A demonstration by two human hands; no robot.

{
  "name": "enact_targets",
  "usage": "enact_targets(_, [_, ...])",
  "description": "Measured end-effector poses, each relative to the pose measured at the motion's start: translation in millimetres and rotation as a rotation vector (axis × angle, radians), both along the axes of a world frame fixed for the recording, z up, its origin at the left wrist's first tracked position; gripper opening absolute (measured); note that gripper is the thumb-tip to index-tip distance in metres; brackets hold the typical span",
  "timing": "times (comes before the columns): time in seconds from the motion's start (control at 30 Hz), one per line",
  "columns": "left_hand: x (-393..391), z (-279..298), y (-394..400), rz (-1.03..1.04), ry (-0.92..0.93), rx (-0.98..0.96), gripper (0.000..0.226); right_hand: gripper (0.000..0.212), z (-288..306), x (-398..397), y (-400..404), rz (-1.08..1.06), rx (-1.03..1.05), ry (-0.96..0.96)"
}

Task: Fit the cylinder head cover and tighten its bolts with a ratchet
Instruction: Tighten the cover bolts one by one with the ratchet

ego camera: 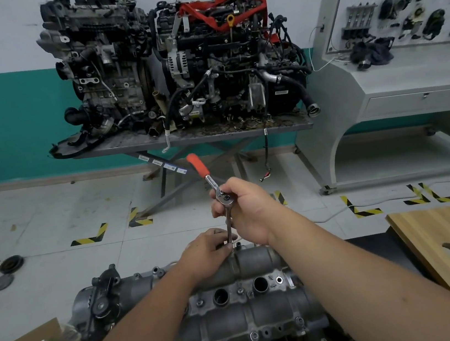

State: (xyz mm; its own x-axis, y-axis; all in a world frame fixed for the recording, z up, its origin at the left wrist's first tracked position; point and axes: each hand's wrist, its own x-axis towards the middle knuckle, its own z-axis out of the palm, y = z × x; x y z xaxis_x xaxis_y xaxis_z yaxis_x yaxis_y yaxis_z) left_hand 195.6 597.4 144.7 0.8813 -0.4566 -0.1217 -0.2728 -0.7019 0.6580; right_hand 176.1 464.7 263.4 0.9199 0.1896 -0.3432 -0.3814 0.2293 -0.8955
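Both arms reach out over the engine toward its far edge. The right hand (248,213) is wrapped around the head of the ratchet (214,186), whose red handle slants up and to the far left. The extension (229,229) drops straight down from the head. The left hand (209,249) pinches the extension's lower end, steadying it at the cover's far rim. The cover (236,301) lies near, under the forearms: grey cast metal, ribbed, with two open round holes and bolts (254,336) along its edges.
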Motion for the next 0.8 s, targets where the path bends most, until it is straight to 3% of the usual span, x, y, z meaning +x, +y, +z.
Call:
enact_targets(0.3, [-1, 1, -1, -0.001, -0.01, 0.009, 0.014, 0.014, 6, 4, 6, -0.021, 0.111, -0.023])
enact_targets(0.53, [0, 2, -1, 0.002, -0.001, 0.017, 0.026, 0.031, 1, 4, 3, -0.284, 0.394, 0.064])
enact_targets(0.6, [0, 1, -1, 0.002, 0.0, 0.022, 0.026, 0.03, -3, 0, 4, -0.3, 0.386, -0.002])
enact_targets(0.7, [0, 1, -1, -0.001, -0.002, 0.018, 0.022, 0.012, -8, -7, 9, -0.296, 0.342, -0.106])
enact_targets(0.8, [0, 1, -1, 0.004, -0.005, 0.015, 0.02, 0.017, -8, -9, 8, -0.289, 0.298, -0.125])
